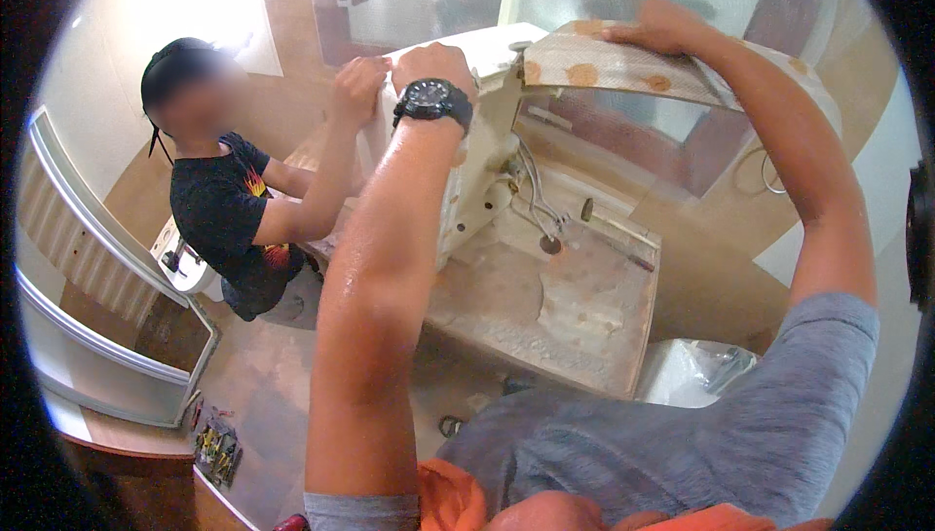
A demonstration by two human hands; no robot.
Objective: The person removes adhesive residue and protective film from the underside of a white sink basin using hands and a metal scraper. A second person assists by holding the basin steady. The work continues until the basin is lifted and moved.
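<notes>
My left hand (pixel 435 70), with a black watch on its wrist, is closed over the upper edge of a white box-shaped unit (pixel 487 166); its fingertips are hidden. My right hand (pixel 672 28) curls over the top edge of a long pale panel (pixel 614 68) with brown blotches, which sticks out to the right of the unit. Both pieces stand raised over a dusty base (pixel 487 312). Thin hoses (pixel 532 185) run down beside the unit to a round hole in the base. A co-worker (pixel 224 190) in a black shirt holds the unit's left side, hands raised.
Framed glass panels (pixel 107 268) lean at the left. Below them lies a bag of tools (pixel 218 448) on the floor. A plastic-wrapped bundle (pixel 696 370) sits right of the base. Frosted glass (pixel 419 15) stands behind the unit, and a white fixture (pixel 185 263) is behind the co-worker.
</notes>
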